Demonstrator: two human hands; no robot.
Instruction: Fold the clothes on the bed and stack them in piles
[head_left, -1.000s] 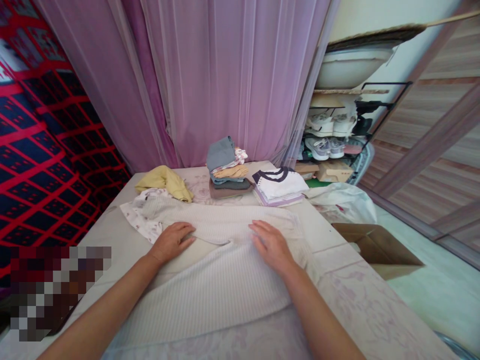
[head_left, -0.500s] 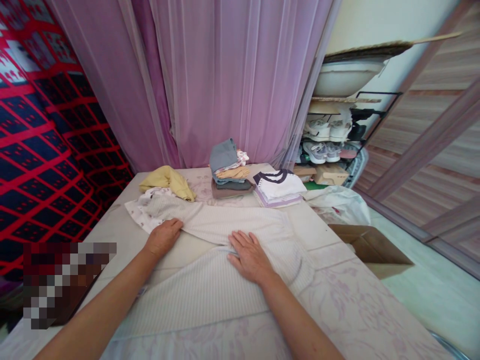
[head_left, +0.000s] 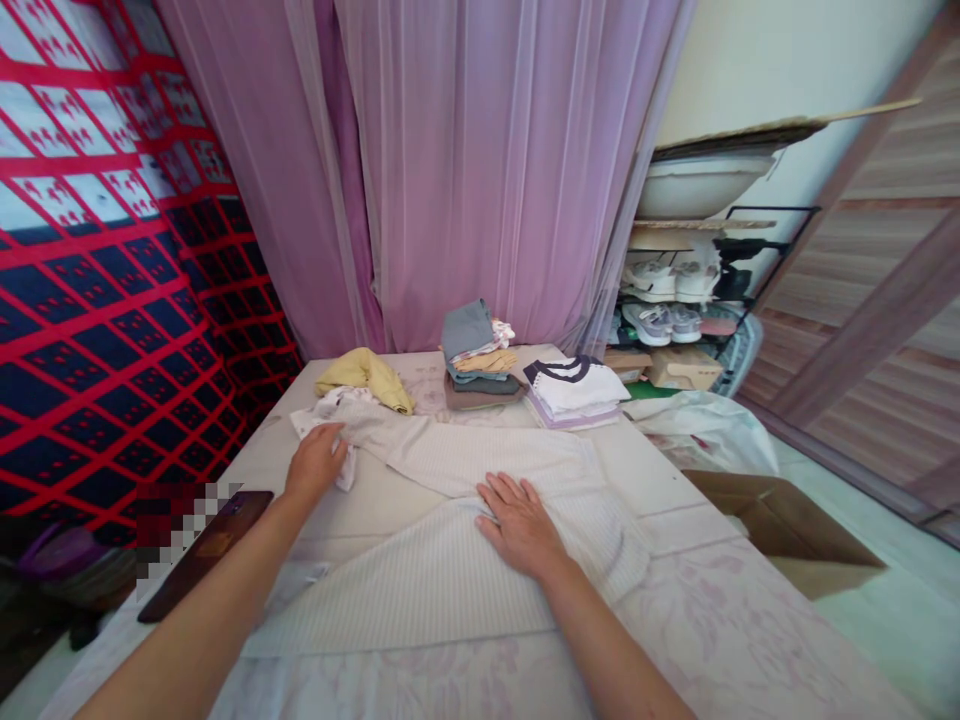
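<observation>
A pair of pale striped trousers (head_left: 420, 580) lies spread on the bed, waist to the right and the two legs parted to the left. My right hand (head_left: 521, 525) rests flat on them near the crotch, fingers extended. At the end of the far leg, my left hand (head_left: 319, 462) has its fingers closed together on the leg's edge; the fingertips are partly hidden. Just beyond that leg end are a white printed garment (head_left: 304, 420) and a crumpled yellow garment (head_left: 364, 378).
Toward the curtain (head_left: 450, 180) stand a stack of folded clothes (head_left: 480, 362) and a folded white shirt with dark trim (head_left: 577, 385). A dark flat phone-like object (head_left: 206, 560) lies at the left edge. On the right are an open cardboard box (head_left: 787, 520), a plastic bag (head_left: 705, 430) and a shoe rack (head_left: 765, 270).
My left hand has moved left and away along the far trouser leg to its end. The right hand stays flat in the same place. The head view has shifted slightly left and up.
</observation>
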